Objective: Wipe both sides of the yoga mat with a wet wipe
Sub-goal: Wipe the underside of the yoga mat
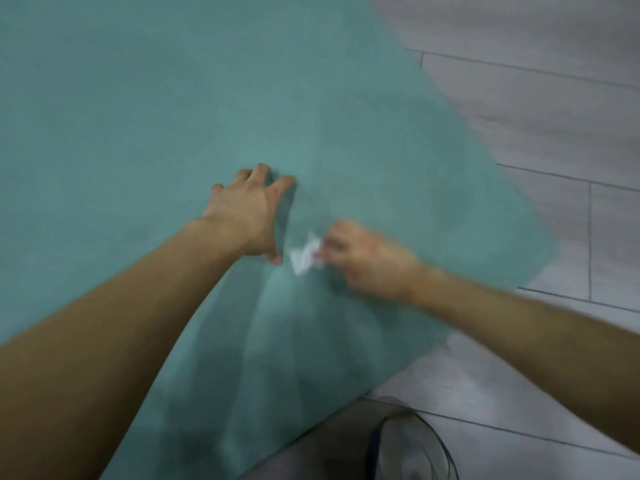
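Mat (173,116) lies flat on the floor (536,109). My left hand (247,216) presses it with spread fingers, I judge to stop it sliding, while my right hand (363,259), blurred, pinches the crumpled wipe (304,256) against the mat beside it.

Probably a home: grey plank floor (540,109) under a teal yoga mat (173,109).

Left grip (247,211) spread, fingertips down; right grip (363,258) curled, pinching.
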`<state>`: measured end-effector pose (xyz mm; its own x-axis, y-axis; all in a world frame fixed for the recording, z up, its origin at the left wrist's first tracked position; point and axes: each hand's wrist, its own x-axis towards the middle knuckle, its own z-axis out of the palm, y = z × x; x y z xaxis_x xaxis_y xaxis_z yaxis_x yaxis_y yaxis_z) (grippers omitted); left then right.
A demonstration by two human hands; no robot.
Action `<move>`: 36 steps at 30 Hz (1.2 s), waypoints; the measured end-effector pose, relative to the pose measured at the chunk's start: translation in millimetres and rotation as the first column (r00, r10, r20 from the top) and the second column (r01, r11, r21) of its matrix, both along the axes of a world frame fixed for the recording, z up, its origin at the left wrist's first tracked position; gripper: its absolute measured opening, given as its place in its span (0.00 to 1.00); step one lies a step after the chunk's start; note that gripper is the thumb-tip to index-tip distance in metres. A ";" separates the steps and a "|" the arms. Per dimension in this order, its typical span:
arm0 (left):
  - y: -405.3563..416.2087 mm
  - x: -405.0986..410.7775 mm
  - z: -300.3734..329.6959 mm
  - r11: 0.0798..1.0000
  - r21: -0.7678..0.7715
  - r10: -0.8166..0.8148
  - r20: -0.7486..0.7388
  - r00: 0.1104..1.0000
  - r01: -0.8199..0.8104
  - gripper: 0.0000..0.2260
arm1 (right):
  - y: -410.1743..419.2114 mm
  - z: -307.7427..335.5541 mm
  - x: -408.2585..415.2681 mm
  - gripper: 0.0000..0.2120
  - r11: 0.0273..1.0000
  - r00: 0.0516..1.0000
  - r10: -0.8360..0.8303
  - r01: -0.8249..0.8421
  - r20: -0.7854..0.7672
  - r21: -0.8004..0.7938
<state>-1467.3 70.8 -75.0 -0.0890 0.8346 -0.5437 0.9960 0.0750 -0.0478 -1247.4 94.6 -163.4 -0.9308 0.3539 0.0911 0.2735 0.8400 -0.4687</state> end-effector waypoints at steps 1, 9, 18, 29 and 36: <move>2.5 3.4 -2.0 1.000 -0.012 0.027 0.034 0.999 -0.026 0.62 | 40.6 -1.5 -4.1 0.12 0.985 0.987 -0.161 0.161 -0.010 0.062; -7.6 14.4 -18.9 0.991 0.024 0.127 0.055 0.990 -0.128 0.65 | 47.3 3.8 -8.9 0.18 0.908 0.909 -0.417 0.416 0.013 0.051; -5.8 16.6 -17.0 0.989 0.047 0.141 0.039 0.989 -0.142 0.66 | 96.4 7.0 -9.1 0.12 0.923 0.948 -0.319 0.310 0.004 0.228; -6.0 10.7 -25.4 0.994 0.076 0.079 -0.015 0.997 -0.078 0.67 | -79.0 6.8 30.8 0.16 0.969 0.990 -0.141 0.142 0.019 -0.200; -5.7 12.0 -20.2 0.996 0.020 0.086 -0.009 0.996 -0.086 0.66 | 172.2 14.2 0.2 0.13 0.786 0.772 -0.618 0.611 0.151 0.095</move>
<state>-1455.3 65.1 -95.2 -0.1662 0.8342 -0.5258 0.9853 0.1613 -0.0554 -1247.2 266.8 -149.2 -0.5185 0.8549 -0.0176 0.8071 0.4825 -0.3401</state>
